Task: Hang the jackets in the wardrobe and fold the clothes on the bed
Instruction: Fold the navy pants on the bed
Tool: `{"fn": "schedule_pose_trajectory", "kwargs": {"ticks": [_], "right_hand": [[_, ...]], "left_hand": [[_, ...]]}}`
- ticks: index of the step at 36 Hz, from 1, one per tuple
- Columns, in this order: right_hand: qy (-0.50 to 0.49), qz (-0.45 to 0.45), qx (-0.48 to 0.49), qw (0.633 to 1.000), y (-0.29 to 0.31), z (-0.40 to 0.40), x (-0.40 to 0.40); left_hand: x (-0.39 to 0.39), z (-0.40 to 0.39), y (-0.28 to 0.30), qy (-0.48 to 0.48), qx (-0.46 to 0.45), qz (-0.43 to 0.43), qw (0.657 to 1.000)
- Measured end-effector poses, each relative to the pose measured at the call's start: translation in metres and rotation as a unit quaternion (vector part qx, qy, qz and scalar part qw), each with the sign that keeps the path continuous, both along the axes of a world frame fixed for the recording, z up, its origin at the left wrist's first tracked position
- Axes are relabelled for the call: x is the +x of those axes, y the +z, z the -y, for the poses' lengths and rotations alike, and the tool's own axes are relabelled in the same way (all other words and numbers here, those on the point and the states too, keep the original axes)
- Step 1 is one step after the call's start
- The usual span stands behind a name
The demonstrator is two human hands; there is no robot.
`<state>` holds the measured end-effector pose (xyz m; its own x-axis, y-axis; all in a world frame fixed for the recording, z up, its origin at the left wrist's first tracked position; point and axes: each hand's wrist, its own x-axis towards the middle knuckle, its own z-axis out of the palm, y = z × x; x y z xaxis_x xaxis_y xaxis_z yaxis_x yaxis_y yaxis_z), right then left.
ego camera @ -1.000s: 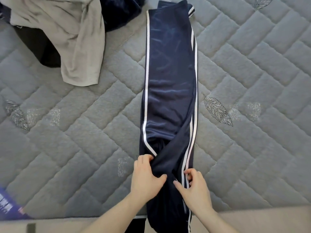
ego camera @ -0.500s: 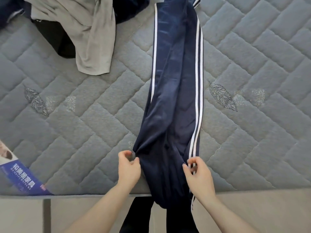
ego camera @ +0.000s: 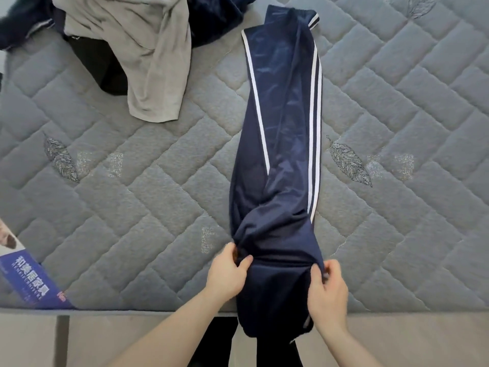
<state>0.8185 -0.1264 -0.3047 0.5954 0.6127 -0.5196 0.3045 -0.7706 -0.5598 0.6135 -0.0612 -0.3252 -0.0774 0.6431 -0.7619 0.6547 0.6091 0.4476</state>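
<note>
Navy track pants with white side stripes lie lengthwise on the grey quilted mattress, folded leg on leg, waistband at the far end. Their near end hangs over the mattress's front edge. My left hand pinches the left edge of the fabric near the front edge. My right hand pinches the right edge at the same height. Between the hands the cloth is bunched and creased.
A heap of unfolded clothes lies at the back left: a beige garment, a black piece and dark navy cloth. A blue printed label sits at the mattress's near left corner. Beige bed frame runs along the bottom.
The pants have been drawn toward me, so more of the leg end hangs over the front edge. Both hands stayed on the side edges and moved slightly apart.
</note>
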Motion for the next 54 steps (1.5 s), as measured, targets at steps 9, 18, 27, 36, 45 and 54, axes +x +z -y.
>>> {"fn": "schedule_pose_trajectory", "kwargs": {"ticks": [9,18,27,36,45,54], "right_hand": [[0.037,0.001,-0.042,0.998,-0.008,-0.028,0.017],[0.088,-0.057,-0.084,0.991,-0.030,-0.116,0.045],[0.071,-0.069,0.013,0.995,-0.026,-0.093,0.065],[0.211,-0.111,0.077,0.968,-0.006,-0.081,0.024],[0.197,-0.049,0.008,0.979,-0.009,-0.096,0.042],[0.116,-0.158,-0.049,0.979,-0.011,-0.121,0.047]], "left_hand": [[0.012,-0.053,0.021,-0.108,0.196,-0.082,0.971],[0.097,-0.132,0.018,-0.288,0.133,-0.003,0.948],[0.065,-0.147,0.021,-0.031,0.259,0.020,0.965],[0.076,-0.128,0.022,-0.092,0.001,0.127,0.988],[0.073,-0.133,0.022,-0.009,0.150,0.077,0.986],[0.032,-0.129,0.008,0.073,0.034,0.056,0.995]]}}
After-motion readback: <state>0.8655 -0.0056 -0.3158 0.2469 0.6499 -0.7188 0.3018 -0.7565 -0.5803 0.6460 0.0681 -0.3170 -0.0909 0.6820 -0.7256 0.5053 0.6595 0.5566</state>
